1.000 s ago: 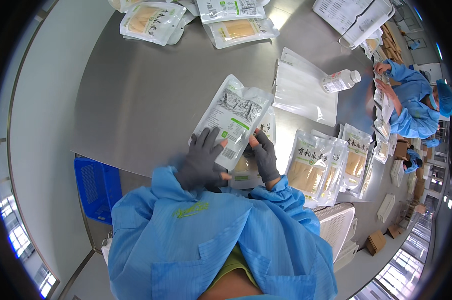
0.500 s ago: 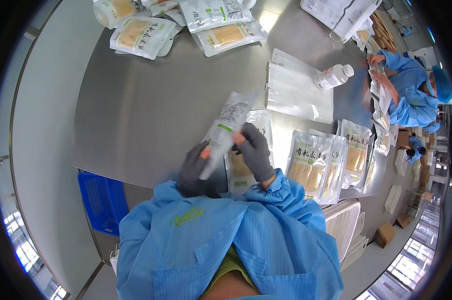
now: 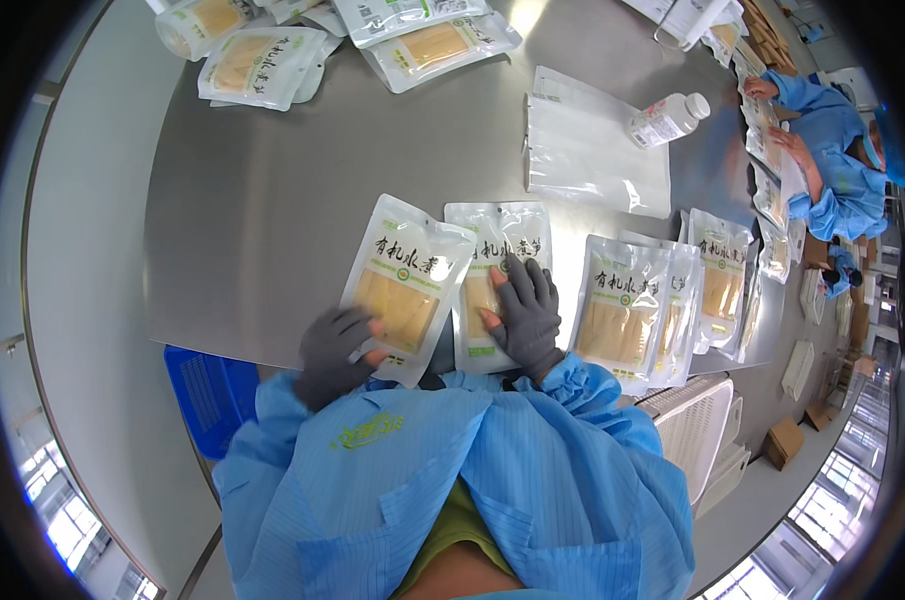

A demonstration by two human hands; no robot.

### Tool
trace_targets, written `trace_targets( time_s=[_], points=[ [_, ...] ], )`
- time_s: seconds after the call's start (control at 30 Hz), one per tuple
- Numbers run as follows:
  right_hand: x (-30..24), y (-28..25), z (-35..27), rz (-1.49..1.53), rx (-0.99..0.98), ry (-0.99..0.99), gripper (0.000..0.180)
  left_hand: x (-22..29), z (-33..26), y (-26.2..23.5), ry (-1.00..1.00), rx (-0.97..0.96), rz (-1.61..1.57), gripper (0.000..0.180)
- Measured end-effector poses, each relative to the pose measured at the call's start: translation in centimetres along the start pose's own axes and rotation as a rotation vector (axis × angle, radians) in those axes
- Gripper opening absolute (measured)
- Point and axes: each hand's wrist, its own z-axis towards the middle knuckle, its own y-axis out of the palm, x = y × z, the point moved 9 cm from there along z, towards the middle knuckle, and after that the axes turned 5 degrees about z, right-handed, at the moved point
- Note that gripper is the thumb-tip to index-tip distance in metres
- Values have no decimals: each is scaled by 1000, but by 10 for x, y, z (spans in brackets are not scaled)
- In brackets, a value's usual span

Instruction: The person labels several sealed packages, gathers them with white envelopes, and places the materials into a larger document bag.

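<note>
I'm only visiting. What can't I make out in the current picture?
All in the head view:
Left bag: underside, turned away from us.
Right bag: partly under the right hand.
Far bag: cut off by the upper edge.
Blue basket: partly behind the table.
Bottle: print too small.

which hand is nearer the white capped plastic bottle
Right. The grey-gloved right hand is on a white-bordered plastic pouch, below and left of the white bottle; the grey-gloved left hand is farther off, at the lower left of a second pouch.
</note>
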Motion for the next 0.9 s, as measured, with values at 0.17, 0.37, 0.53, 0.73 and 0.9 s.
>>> trace_targets(
  time_s=[0.17,0.37,0.53,0.73,0.9],
  points=[
    [7,-12,-10,-7,11,7,55,26,101,35,252,-130,322,67],
    [10,-25,13,74,42,23,56,13,122,57,-28,-81,432,80],
    [22,26,44,-2,-83,27,66,11,132,62,-15,-102,427,78],
    [60,27,88,291,-370,226,36,0,147,37,29,-62,291,56],
    [151,-75,169,92,457,215,18,-14,205,19,-27,138,136,38]
  ],
)
